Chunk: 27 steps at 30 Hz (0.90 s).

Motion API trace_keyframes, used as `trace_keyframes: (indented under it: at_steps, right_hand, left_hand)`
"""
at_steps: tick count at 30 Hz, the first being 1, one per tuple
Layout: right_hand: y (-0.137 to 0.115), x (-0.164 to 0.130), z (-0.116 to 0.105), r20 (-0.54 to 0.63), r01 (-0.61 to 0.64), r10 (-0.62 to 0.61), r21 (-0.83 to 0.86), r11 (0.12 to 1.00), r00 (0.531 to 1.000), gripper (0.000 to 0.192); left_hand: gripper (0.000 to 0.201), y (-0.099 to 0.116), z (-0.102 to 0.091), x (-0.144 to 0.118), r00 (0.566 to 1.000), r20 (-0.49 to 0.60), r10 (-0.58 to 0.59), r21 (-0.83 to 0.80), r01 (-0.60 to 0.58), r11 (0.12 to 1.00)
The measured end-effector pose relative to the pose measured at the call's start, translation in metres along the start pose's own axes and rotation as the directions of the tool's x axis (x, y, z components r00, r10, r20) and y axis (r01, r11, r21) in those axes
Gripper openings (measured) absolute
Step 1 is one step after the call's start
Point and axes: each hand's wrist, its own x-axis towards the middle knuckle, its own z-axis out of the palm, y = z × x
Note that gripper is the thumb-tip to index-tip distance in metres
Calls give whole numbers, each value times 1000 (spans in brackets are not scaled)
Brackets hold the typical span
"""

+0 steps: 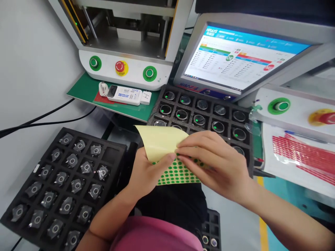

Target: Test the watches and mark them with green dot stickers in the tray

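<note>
Now | sticker sheet (178, 174) pinched between left hand (145, 174) and right hand (217, 164)

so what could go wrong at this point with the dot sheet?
1. The sticker sheet is folded back and held in mid-air by the left hand, so a green dot could curl or stick to the right hand as its fingers pick.
2. The sheet hangs over the open tray of round parts; a dropped dot might land on the wrong one.
</note>
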Motion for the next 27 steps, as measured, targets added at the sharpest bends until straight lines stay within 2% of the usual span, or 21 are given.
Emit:
trace_keyframes:
  at_steps: [6, 10, 17, 19, 21, 22, 23, 24, 25, 26, 27]
  right_hand:
    - [-1, -8, -2, -35, -9, 6, -71, 997, 999, 13]
    - [-4, -14, -5, -32, 31, -36, -150, 988, 999, 13]
    - [-10, -24, 3, -66, 47, -62, -203, 978, 996, 13]
    - [-4, -25, 1, -92, 40, -55, -155, 987, 994, 13]
    - [17, -25, -3, -195, -71, 48, -111, 991, 980, 13]
    - [33, -23, -5, -260, -199, 177, -62, 978, 949, 12]
    - [53, -22, -6, -340, -338, 311, -22, 941, 888, 11]
    - [75, -19, -7, -350, -523, 522, 99, 847, 778, 11]
    - [98, -16, -7, -263, -675, 727, 269, 687, 635, 13]
    - [120, -13, -5, -188, -730, 792, 312, 608, 580, 17]
    - [140, -10, -3, -133, -760, 824, 330, 560, 550, 21]
  left_hand:
    - [21, 9, 10, -7, 997, -26, 67, 120, -64, 991]
    - [15, 10, 12, -11, 994, -19, 110, 191, -104, 976]
    - [18, 12, 15, -12, 995, -34, 96, 181, -88, 980]
    - [20, 12, 13, -10, 995, -45, 94, 169, -85, 982]
    - [21, 9, 10, -8, 996, -51, 77, 144, -69, 987]
    - [22, 7, 9, -7, 997, -47, 57, 125, -51, 991]
    - [23, 5, 7, -5, 999, -37, 31, 104, -27, 994]
    - [25, 2, 5, -4, 1000, -22, 1, 83, 1, 997]
    - [26, -1, 3, -3, 1000, -6, -30, 64, 30, 997]
    - [27, -3, 2, -3, 998, 9, -58, 46, 58, 997]
    - [28, -6, 1, -2, 996, 22, -81, 30, 81, 996]
